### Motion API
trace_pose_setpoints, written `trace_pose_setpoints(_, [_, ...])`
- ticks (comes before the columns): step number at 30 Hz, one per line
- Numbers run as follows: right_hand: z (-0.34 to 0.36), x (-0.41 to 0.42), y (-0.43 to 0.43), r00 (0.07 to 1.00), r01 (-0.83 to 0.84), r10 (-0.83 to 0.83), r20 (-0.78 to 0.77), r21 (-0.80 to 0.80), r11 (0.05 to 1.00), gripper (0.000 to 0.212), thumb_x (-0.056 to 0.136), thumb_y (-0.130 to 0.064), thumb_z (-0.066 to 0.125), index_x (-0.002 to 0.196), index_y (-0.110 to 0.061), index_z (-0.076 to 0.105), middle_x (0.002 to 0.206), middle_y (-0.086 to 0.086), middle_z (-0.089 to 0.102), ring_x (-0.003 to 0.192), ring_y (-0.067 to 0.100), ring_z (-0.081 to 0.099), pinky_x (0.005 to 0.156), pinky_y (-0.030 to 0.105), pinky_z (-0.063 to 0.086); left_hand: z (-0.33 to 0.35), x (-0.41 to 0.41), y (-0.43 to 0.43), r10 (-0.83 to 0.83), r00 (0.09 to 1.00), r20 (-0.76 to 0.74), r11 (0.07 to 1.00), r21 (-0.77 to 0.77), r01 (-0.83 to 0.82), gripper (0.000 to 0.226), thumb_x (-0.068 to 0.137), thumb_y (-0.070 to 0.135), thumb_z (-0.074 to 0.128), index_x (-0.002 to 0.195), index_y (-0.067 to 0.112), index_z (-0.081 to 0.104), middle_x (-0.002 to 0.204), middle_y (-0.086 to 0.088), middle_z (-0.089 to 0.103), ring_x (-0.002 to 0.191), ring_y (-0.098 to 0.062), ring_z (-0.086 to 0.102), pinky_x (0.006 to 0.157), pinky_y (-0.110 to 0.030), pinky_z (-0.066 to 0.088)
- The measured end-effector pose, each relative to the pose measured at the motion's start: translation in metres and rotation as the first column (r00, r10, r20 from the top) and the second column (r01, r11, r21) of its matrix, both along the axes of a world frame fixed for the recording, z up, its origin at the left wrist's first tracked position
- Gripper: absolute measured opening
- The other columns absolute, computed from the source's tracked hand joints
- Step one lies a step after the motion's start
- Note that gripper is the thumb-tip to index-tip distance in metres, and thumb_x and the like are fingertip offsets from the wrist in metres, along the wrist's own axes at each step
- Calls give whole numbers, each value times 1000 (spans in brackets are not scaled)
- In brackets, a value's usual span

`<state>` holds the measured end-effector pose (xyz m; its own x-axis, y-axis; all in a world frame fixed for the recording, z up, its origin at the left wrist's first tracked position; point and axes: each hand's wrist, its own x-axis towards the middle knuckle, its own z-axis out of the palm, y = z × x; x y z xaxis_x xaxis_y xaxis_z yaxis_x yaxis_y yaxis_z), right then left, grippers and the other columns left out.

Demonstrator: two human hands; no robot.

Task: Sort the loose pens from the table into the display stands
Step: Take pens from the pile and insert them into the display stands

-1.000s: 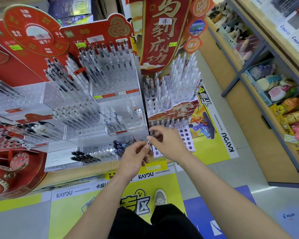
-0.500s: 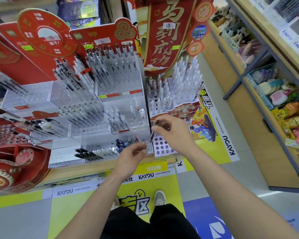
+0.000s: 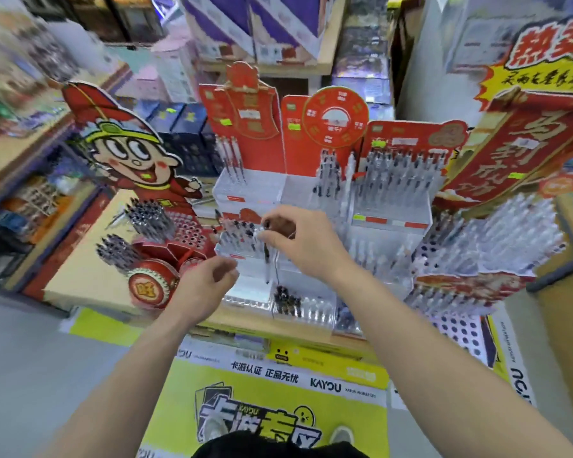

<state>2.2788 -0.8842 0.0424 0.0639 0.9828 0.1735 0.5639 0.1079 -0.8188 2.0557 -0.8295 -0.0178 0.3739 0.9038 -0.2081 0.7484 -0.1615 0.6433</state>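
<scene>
The right hand pinched a clear pen by its top, thumb against fingertips, hanging it tip-down over the clear display stand's middle tier, probably to line it up with a slot. The left hand hovered beside it, fingers loosely curled and empty.

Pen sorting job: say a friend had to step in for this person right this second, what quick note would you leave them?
Right hand: its grip pinches one pen by the top. The pen hangs tip down over the clear tiered stand, beside a compartment of dark-capped pens.
Left hand: loosely curled just below, seemingly empty.
Done: many slots in the clear stand and the red round stand already hold pens.
Left: set this pen into a slot, then look for more loose ones. The view is too blurred to show any on the table.
</scene>
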Motion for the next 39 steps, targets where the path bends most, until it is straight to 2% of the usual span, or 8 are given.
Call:
trace_pose_setpoints(3, [5,-57,42,999,-41,41,-3,31,999,12,91,-32,74,100,-24,71,85,-8,70,78,11,65,72,27,50,4,-63,33,72,997,-23,996,45,-71,19,98,30,65,115,25,70,108,9,71,99,-12,64,82,-26,44])
trace_pose_setpoints(8, [2,-134,102,998,-7,5,57,28,1000,15,93,-34,71,100,-21,72,78,-14,64,69,4,57,67,22,42,2,-156,79,91,995,-36,994,56,-89,12,99,31,64,110,28,68,97,14,70,88,-3,63,68,-21,42])
trace_pose_setpoints(14, [-6,-191,153,989,118,-120,83,25,993,12,92,-33,73,96,-23,73,79,-13,68,73,3,61,71,22,49,-10,-234,136,60,997,-50,997,60,-57,22,98,27,65,118,19,70,105,5,70,97,-16,65,77,-28,42])
trace_pose_setpoints(18, [-27,-215,170,984,155,-152,90,-24,988,6,92,-30,73,92,-24,73,79,-15,68,74,1,61,70,19,46,-17,-262,165,52,997,-52,997,62,-48,24,99,28,63,122,21,67,115,3,64,99,-15,61,77,-32,45])
trace_pose_setpoints(23, [-68,-226,172,974,204,-187,131,-132,970,9,92,-25,72,95,-17,77,87,-7,73,79,8,64,79,28,52,-36,-264,174,22,998,-51,999,46,-19,28,98,28,65,125,21,66,118,6,61,99,-14,61,86,-36,50])
trace_pose_setpoints(27, [-101,-220,172,949,284,-254,185,-160,945,11,93,-22,72,99,-15,78,90,-4,75,77,5,60,76,20,47,-59,-240,161,-94,995,-34,996,-5,94,30,97,27,66,126,19,67,123,3,63,107,-17,61,92,-33,49])
trace_pose_setpoints(33, [-126,-209,181,931,363,-348,111,-175,915,7,91,-21,73,96,-19,77,81,-13,69,77,0,65,76,16,49,-82,-200,149,-225,968,-111,973,23,229,37,97,31,62,133,24,62,136,6,56,127,-19,46,105,-33,38])
trace_pose_setpoints(39, [-130,-206,185,938,347,-335,95,-171,922,9,91,-22,73,99,-21,78,81,-18,67,75,-15,61,73,2,43,-98,-193,157,-257,944,-207,956,88,280,38,95,32,63,132,24,65,135,6,58,121,-24,46,105,-35,37])
